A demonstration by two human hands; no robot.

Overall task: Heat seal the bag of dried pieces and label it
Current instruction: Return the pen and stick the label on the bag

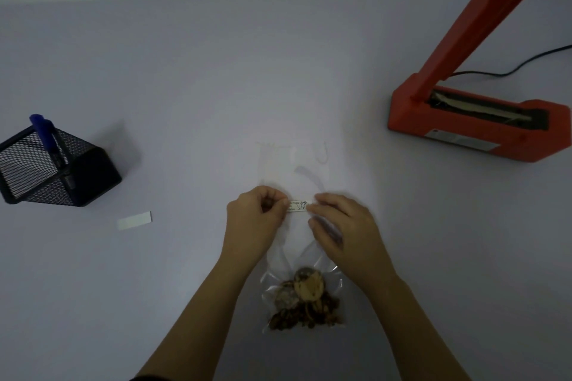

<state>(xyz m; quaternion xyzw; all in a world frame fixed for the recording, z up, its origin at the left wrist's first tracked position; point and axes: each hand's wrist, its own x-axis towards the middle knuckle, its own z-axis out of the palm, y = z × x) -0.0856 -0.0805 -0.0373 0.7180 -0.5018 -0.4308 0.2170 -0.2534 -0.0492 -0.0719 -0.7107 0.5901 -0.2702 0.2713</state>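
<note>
Dried pieces (pixel 306 303) bunch at the near end of the bag (pixel 278 170), which lies flat, running away. Just beyond, left hand (pixel 253 219) and right hand (pixel 343 226) each pinch an end of the label (pixel 298 206), crosswise above the bag's middle.

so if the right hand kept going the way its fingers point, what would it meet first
Probably the left hand: the right hand points left along the label that both pinch over the bag. Heights are hard to judge.
</note>
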